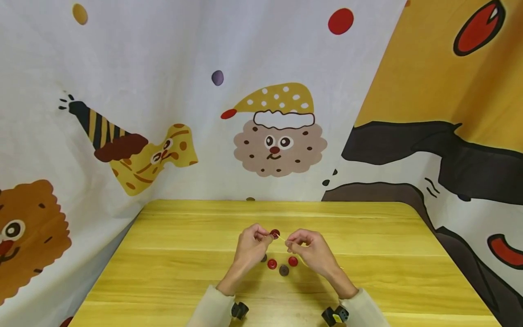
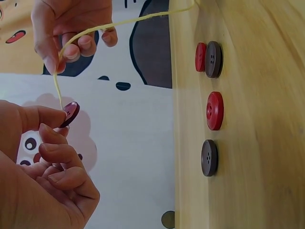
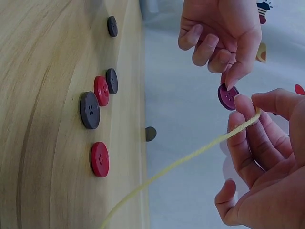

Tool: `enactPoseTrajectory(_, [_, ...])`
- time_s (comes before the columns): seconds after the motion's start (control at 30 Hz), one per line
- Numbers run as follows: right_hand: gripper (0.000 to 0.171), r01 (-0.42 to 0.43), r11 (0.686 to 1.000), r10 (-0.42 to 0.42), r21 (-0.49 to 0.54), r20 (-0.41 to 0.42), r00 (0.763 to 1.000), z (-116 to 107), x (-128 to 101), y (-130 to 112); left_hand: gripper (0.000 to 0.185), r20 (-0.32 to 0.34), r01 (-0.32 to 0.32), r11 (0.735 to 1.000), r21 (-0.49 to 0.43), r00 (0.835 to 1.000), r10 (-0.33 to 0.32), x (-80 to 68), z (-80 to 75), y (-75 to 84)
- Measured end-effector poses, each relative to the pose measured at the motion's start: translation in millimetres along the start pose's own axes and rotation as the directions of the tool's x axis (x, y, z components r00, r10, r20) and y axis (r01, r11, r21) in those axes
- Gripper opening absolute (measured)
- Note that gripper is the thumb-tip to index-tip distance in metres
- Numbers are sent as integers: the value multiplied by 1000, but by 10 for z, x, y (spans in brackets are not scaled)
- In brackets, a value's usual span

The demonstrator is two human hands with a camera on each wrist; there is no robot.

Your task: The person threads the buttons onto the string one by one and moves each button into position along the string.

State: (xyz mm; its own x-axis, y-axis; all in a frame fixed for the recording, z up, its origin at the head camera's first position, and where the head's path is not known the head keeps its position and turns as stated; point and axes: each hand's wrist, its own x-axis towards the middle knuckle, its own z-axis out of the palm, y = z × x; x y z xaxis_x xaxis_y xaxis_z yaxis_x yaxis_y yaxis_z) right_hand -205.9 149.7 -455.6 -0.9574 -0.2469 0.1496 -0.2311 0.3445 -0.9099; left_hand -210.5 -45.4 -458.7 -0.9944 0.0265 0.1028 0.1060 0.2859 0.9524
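Above the table, my left hand point(image 1: 250, 249) pinches a dark red four-hole button point(image 2: 72, 112) by its edge, between thumb and index finger. My right hand point(image 1: 312, 252) pinches a yellow string point(image 3: 181, 161) between thumb and fingertips. A short stretch of string runs from the right fingertips to the face of the dark red button in the left wrist view. Whether it passes through a hole cannot be told. The longer part of the string trails down past the right hand towards the table.
Below the hands, several loose buttons lie on the wooden table point(image 1: 184, 272): a red button point(image 1: 272, 264), another red button point(image 1: 293, 261), a dark brown button point(image 1: 283, 270) and further dark ones. A printed curtain point(image 1: 163, 68) hangs behind the table's far edge.
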Motion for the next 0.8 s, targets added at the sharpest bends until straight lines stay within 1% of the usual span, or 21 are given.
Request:
enactPoseTrajectory(0.17, [3, 10, 1000, -10, -15, -3, 1000, 8, 4, -11, 8, -5, -17, 1000, -7, 1000, 17, -3, 10, 9])
enactPoseTrajectory(0.3, [3, 2, 999, -2, -41, -6, 1000, 18, 1, -48, 8, 0, -15, 1000, -6, 1000, 15, -2, 16, 12])
enactPoseTrajectory(0.37, [3, 1, 999, -2, -41, -7, 1000, 18, -24, -137, 9, 4, -16, 1000, -8, 1000, 16, -7, 19, 15])
enactPoseTrajectory(0.47, [3, 2, 1000, -2, -23, -3, 1000, 11, -31, -149, 9, 7, -22, 1000, -8, 1000, 22, -12, 25, 13])
enactPoseTrajectory(0.53, [5, 11, 1000, -11, -1, -1, 1000, 5, -31, -130, 8, 8, -24, 1000, -6, 1000, 24, -15, 32, 11])
enactPoseTrajectory(0.6, [6, 16, 1000, -16, 9, -1, 1000, 7, -7, -46, 6, 10, -22, 1000, 1, 1000, 22, -16, 34, 10])
enactPoseTrajectory(0.8, [5, 17, 1000, -17, 16, -12, 1000, 30, -1, -32, 5, 17, -14, 1000, 1, 1000, 14, -29, 34, 17])
